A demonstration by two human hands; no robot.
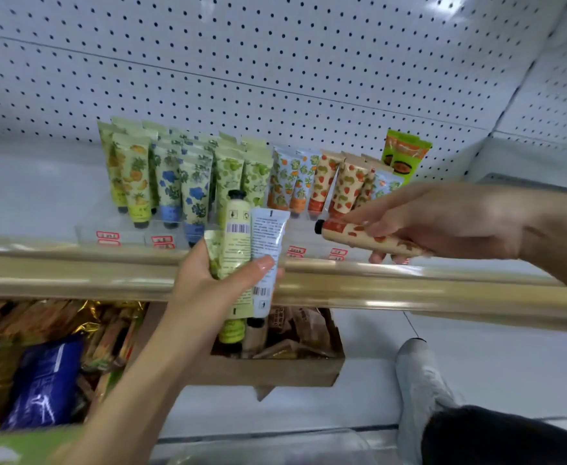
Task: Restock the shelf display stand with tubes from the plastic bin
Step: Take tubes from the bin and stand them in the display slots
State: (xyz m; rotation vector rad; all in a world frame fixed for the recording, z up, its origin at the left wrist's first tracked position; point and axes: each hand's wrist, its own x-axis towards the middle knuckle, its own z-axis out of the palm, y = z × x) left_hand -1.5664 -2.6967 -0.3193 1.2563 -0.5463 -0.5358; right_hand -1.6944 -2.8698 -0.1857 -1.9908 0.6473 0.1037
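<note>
White pegboard (275, 62) backs the clear tiered display stand (134, 229). My left hand (208, 283) clamps a spare bunch of pale green and blue tubes (252, 250), keeping stock close. My right hand (443, 226) pinches a cream strawberry-print tube (359, 236) near its matching row, I judge for slotting.

In front of me a white pegboard wall (275, 62) dotted with small dark holes fills the upper view and bends into a corner at the right. Below it a white shelf (24, 189) runs across, edged by a gold rail (409, 290). Under the rail, at left, sit snack packets (47, 370), blurred, some gold, one blue. A cardboard box (275, 374) stands beside them. The floor (510, 370) at lower right is pale and glossy. Light is bright and even.
</note>
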